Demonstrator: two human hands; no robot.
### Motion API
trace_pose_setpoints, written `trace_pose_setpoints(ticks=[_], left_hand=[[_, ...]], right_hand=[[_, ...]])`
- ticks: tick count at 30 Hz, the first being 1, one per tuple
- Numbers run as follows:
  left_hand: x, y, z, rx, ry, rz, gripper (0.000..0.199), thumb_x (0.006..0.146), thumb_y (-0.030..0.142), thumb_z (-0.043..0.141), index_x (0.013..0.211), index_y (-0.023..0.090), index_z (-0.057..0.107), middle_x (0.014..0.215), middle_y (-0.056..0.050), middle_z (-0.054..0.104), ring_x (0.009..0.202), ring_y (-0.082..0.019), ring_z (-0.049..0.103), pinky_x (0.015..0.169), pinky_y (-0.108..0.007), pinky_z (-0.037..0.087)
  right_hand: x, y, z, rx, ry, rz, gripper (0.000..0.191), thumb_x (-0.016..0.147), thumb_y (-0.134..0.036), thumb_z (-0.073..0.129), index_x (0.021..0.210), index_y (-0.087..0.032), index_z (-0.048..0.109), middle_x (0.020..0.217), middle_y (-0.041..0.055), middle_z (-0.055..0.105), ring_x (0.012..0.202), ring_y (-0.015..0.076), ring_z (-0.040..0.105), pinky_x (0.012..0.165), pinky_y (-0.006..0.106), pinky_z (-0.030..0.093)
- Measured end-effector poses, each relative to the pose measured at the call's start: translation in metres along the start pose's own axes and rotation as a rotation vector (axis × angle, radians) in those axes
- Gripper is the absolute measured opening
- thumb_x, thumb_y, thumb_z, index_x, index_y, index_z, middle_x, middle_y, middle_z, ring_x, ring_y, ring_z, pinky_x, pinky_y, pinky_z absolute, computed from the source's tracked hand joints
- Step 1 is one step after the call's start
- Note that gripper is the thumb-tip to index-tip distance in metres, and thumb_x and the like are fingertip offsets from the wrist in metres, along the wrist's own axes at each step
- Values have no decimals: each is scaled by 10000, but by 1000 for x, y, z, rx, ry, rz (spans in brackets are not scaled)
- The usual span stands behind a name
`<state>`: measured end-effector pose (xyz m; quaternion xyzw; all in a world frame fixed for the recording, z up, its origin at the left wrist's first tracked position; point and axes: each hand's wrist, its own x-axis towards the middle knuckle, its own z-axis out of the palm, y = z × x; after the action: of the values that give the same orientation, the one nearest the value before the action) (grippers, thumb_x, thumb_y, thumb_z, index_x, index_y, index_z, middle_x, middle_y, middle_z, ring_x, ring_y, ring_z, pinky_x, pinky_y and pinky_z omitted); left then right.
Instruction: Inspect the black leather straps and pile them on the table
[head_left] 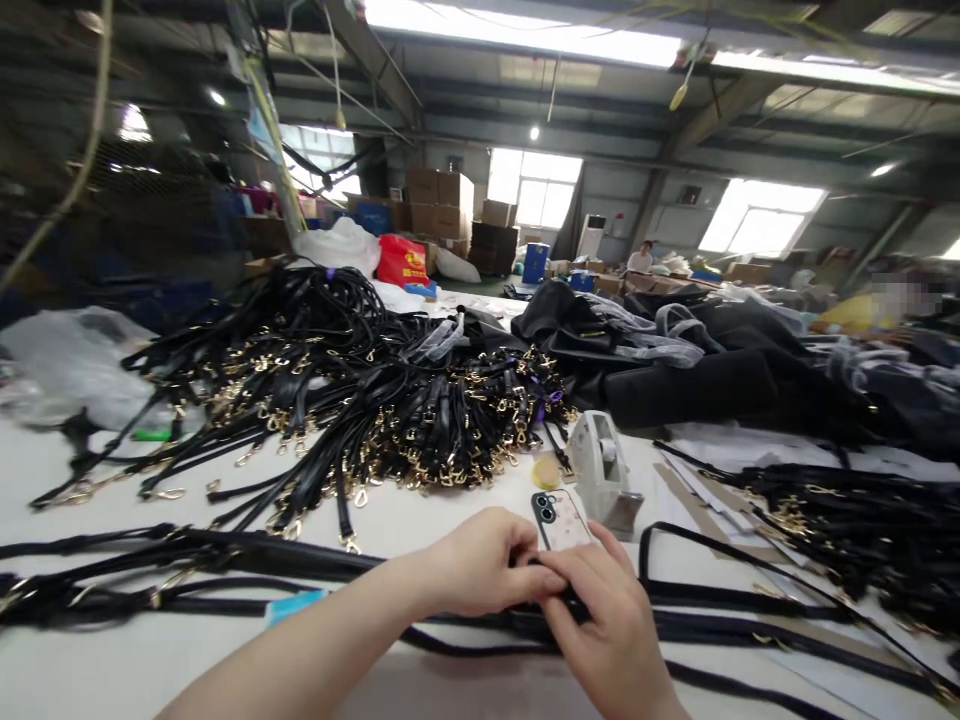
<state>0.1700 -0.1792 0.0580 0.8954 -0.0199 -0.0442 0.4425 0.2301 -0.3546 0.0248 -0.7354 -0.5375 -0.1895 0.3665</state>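
Note:
My left hand (480, 562) and my right hand (611, 625) meet near the front edge of a white table (420, 520). Both pinch the same black leather strap (697, 625), which runs left and right across the table under my fingers. A phone (561, 520) in a patterned case lies face down just beyond my hands. A grey tape dispenser (602, 470) stands behind the phone.
A big heap of black straps with gold clasps (360, 390) fills the table's middle. Black bags in plastic wrap (675, 360) pile up at the right, more straps (840, 510) beside them. A clear plastic bag (75, 360) lies far left. A person (641, 258) sits far back among cardboard boxes.

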Motion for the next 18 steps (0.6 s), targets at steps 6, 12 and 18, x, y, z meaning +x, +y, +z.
trace_pose_setpoints(ticks=[6,12,18], left_hand=[[-2,-3,-10,-115,-50,182,297,862,362,591,670,136,619,582,32,512,570,-83,450,537,-196,347],[-11,-2,-43,-312,-15,116,435,889,507,570,819,100,705,564,15,533,521,-88,475,499,-194,361],[-20,-14,-73,-277,-8,73,443,903,527,560,837,114,705,543,31,492,515,-88,444,505,-200,353]], right_hand=[[-2,5,-2,-29,58,-46,106,914,-178,581,1000,-240,584,856,-12,695,765,187,664,1082,470,303],[-9,16,-15,-74,162,32,121,931,-297,619,1035,-237,606,884,20,707,865,236,670,1108,518,305],[-9,21,-21,-56,194,126,125,918,-341,615,997,-244,625,891,30,718,847,253,689,1076,531,393]])
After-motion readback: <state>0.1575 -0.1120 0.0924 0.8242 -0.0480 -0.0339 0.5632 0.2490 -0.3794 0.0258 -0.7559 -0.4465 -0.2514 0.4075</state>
